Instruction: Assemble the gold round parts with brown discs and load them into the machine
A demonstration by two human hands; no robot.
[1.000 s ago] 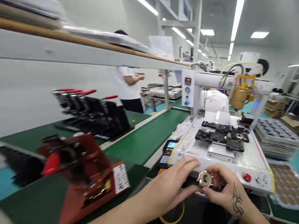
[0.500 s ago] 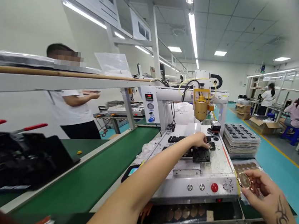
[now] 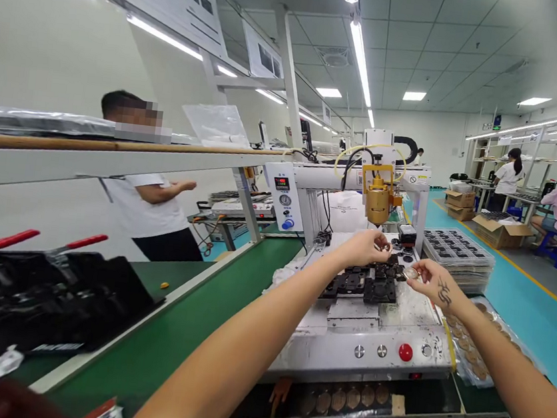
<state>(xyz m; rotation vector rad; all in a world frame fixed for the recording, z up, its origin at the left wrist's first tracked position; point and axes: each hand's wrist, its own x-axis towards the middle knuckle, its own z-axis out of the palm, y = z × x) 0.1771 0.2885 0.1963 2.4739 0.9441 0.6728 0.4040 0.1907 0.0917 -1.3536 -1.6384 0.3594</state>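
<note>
Head view: the left hand [image 3: 373,248] pinches a ring [image 3: 386,248] over the fixture [image 3: 380,290]; the right hand [image 3: 425,279] pinches a case [image 3: 410,273] beside it. Seemingly a swap step; the next move calls for careful alignment.

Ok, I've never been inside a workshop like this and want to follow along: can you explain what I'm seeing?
Sure. There is no robot hand here: you're looking out from a camera worn on a person's head, so both bare forearms stretch away from you. The left hand pinches a small shiny part above black fixtures. The right hand, beside them, holds a round, gold-rimmed piece.

The fixtures sit on a white benchtop machine with a gold-coloured unit hanging overhead and a red button in front. To its right are stacked trays and, nearer, round brown pieces on clear plastic. What the shiny part is exactly, I can't tell.
</note>
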